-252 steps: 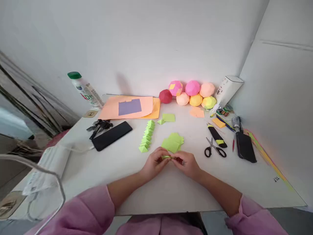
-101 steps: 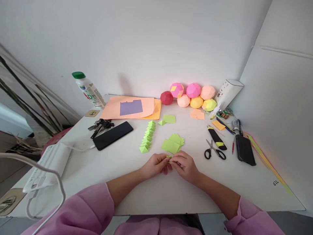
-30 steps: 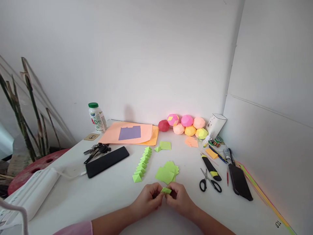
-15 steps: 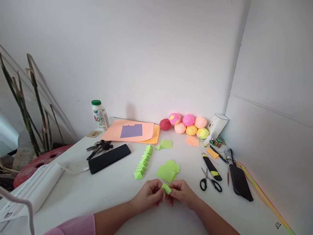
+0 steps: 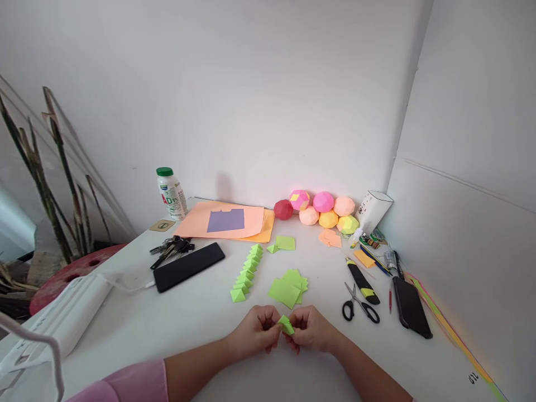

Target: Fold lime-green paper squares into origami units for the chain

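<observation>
A small folded green paper (image 5: pixel 286 324) is pinched between my two hands near the front of the white table. My left hand (image 5: pixel 255 330) grips its left side with closed fingers, and my right hand (image 5: pixel 313 329) grips its right side. Just beyond them lies a pile of flat green paper squares (image 5: pixel 287 290). To the left, several folded green pieces (image 5: pixel 247 273) stand in a slanting row. Farther back, one green square (image 5: pixel 285 243) lies beside a small folded green piece (image 5: pixel 272 248).
Scissors (image 5: pixel 354 298), a cutter (image 5: pixel 363 283) and a phone (image 5: pixel 411 307) lie at right. Coloured paper balls (image 5: pixel 323 202) and a white cup (image 5: pixel 374 211) stand by the wall. At left are a black power bank (image 5: pixel 189 267), keys (image 5: pixel 171 248) and a bottle (image 5: pixel 171 195).
The green paper between my fingers has turned and looks narrower and more folded. Both hands remain almost in place. The whole view has shifted slightly.
</observation>
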Demonstrator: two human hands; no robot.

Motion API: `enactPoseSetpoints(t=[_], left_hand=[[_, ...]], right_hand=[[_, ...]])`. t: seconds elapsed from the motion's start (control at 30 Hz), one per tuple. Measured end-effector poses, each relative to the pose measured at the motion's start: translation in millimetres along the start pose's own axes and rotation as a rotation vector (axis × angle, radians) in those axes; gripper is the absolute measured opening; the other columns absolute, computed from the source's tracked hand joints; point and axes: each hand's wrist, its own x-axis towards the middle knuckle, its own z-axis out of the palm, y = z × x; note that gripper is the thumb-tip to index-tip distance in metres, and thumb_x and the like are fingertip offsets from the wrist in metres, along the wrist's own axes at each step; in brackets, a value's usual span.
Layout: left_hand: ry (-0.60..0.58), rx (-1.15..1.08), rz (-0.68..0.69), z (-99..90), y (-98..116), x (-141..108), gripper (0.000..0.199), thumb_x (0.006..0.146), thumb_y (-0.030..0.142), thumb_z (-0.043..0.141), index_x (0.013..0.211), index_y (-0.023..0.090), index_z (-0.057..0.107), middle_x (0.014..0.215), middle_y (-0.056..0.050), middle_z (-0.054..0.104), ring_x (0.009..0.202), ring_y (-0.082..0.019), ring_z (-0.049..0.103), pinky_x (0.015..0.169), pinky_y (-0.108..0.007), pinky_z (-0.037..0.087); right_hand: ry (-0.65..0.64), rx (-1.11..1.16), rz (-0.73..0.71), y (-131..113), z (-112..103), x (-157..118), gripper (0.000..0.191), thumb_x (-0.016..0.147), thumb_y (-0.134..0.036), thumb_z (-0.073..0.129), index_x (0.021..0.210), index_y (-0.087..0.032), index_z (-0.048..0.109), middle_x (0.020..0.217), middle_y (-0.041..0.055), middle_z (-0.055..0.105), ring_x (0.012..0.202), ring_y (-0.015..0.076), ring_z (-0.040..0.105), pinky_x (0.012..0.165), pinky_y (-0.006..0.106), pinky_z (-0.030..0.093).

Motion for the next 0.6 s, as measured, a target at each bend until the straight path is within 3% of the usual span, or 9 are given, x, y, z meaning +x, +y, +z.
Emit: enactPoseSetpoints(t=[0.2, 0.37, 0.6], left_hand=[[0.048, -0.097, 0.005, -1.7, -1, 1, 0.034, 0.071, 0.046, 0.060, 0.065, 0.017, 0.043, 0.045, 0.005, 0.052, 0.035, -0.005, 0.042, 0.038, -0.018, 0.031], [0.044, -0.058, 0.036, 0.2, 0, 0, 0.034, 0.072, 0.046, 0.060, 0.064, 0.017, 0.044, 0.046, 0.005, 0.051, 0.038, -0.006, 0.042, 0.040, -0.018, 0.031], [0.061, -0.078, 0.046, 0.7, 2, -1, 0.033, 0.075, 0.047, 0.057, 0.067, 0.017, 0.045, 0.050, 0.004, 0.054, 0.042, -0.007, 0.045, 0.043, -0.019, 0.033]], right_hand=[[0.039, 0.018, -0.055, 0, 5, -1, 0.021, 0.065, -0.023, 0.067, 0.077, -0.013, 0.053, 0.063, -0.0038, 0.054, 0.048, 0.0060, 0.050, 0.043, 0.019, 0.045], [0.113, 0.025, -0.098, 3, 9, 3, 0.029, 0.071, -0.039, 0.065, 0.070, -0.014, 0.049, 0.054, -0.0052, 0.050, 0.042, 0.0064, 0.047, 0.040, 0.019, 0.041], [0.203, 0.015, -0.146, -5, 13, 1, 0.032, 0.067, -0.039, 0.069, 0.062, -0.014, 0.050, 0.054, -0.0034, 0.052, 0.044, 0.0070, 0.048, 0.044, 0.020, 0.039]])
